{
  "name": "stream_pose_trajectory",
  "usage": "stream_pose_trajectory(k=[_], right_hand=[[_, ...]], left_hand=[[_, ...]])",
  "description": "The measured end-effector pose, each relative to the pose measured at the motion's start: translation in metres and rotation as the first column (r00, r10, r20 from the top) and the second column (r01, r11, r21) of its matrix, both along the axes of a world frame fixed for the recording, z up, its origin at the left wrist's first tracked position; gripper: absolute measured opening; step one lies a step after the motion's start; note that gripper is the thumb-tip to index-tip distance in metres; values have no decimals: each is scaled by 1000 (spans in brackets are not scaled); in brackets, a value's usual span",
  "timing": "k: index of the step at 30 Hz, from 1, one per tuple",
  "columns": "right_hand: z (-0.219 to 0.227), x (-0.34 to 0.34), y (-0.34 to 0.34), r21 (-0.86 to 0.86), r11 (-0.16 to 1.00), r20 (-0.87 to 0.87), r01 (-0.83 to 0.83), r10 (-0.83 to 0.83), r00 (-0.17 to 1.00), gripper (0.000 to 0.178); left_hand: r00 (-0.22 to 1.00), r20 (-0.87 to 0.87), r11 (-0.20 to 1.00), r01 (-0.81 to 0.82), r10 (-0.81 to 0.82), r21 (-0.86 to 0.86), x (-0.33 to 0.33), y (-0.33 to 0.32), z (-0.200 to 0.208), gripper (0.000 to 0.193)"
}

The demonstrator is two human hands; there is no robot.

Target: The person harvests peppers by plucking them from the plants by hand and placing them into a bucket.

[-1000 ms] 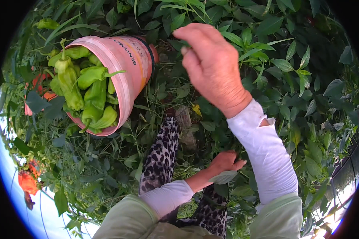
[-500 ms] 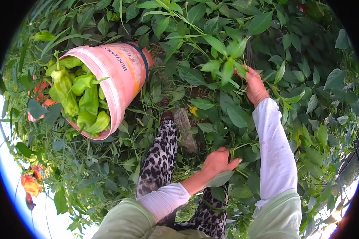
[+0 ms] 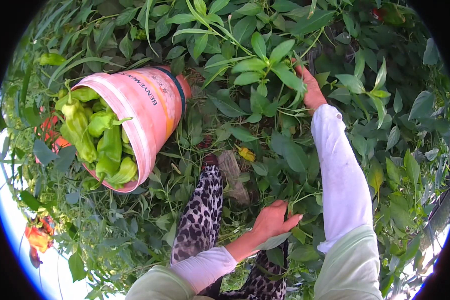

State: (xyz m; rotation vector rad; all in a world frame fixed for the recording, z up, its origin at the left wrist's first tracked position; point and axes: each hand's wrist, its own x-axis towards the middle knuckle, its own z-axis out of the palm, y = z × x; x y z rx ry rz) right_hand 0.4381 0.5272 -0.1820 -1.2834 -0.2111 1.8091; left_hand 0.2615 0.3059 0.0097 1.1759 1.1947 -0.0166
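Note:
Among the leafy pepper plants [image 3: 295, 150], my right hand [image 3: 312, 90] reaches up with its fingers stretched out. Leaves cover part of its fingertips, and I see nothing held in it. Lower down, my left hand [image 3: 271, 220] is at the foliage in front of my legs. Its thumb sticks out apart from the loosely bent fingers, whose tips are partly hidden. Left of both hands, a pink bucket [image 3: 145, 105] lies tipped, its mouth facing left and toward me. Long green peppers [image 3: 110, 150] fill the mouth of it.
A weathered piece of wood [image 3: 232, 177] stands in the ground near my foot, with a small yellow leaf or pepper [image 3: 246, 153] beside it. A green pepper [image 3: 51, 59] shows at the far left. Orange-red objects [image 3: 39, 237] are at the left edge. Dense foliage surrounds everything.
My right hand has moved up and slightly left, its fingers straighter, and the leafy shoot by it has shifted. My left hand and the bucket sit slightly lower in view.

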Motion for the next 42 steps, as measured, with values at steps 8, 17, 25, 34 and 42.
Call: stream_pose_trajectory(k=[8,17,25,34,42], right_hand=[[45,2,15,392,898,-300,200,-80,950,60],[98,-13,8,335,830,-524,446,-230,820,57],[92,-33,-138,-66,998,-13,-20,19,1000,44],[210,-22,-198,-51,998,173,31,-21,985,38],[259,11,-159,-109,811,476,-575,551,686,43]], left_hand=[[999,-22,998,40,-39,42,-1,-8,-4,37],[999,32,999,-25,26,-23,-1,-6,-2,39],[963,-188,958,-225,192,-176,-2,3,1,40],[858,295,881,-463,420,95,-2,10,-12,83],[465,211,457,-518,860,-723,0,21,1,61]])
